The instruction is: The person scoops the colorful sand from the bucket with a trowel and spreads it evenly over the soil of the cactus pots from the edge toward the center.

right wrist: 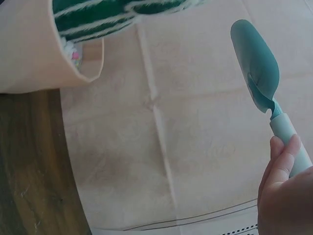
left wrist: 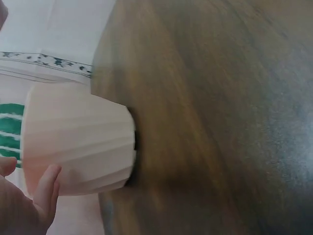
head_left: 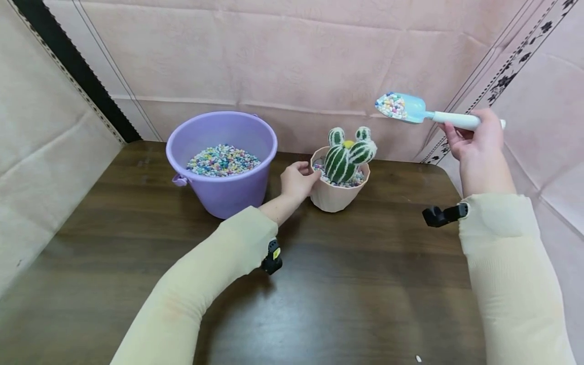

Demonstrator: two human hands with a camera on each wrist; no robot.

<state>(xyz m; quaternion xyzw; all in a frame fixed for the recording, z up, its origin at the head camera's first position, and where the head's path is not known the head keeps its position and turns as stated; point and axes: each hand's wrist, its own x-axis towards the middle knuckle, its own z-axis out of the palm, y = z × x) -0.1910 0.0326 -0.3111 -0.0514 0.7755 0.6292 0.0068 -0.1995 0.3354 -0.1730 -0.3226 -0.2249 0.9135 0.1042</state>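
My right hand (head_left: 485,139) grips the white handle of a small light-blue trowel (head_left: 412,109), raised above the table at the right. Colorful beads (head_left: 391,105) lie in its scoop; the right wrist view shows the scoop's underside (right wrist: 257,54). My left hand (head_left: 298,181) is at the left rim of a pale pink flower pot (head_left: 335,196), its thumb and fingers holding the edge. In the left wrist view the fingers (left wrist: 46,191) lie against the ribbed pot wall (left wrist: 83,142). A green-and-white cactus (head_left: 342,159) stands in the pot, with beads around its base.
A purple bucket (head_left: 223,190) with many colorful beads (head_left: 223,160) stands left of the pot. The brown wooden table (head_left: 342,284) is bordered by pale cloth walls (head_left: 296,61). One small white bead (head_left: 418,358) lies near the front edge.
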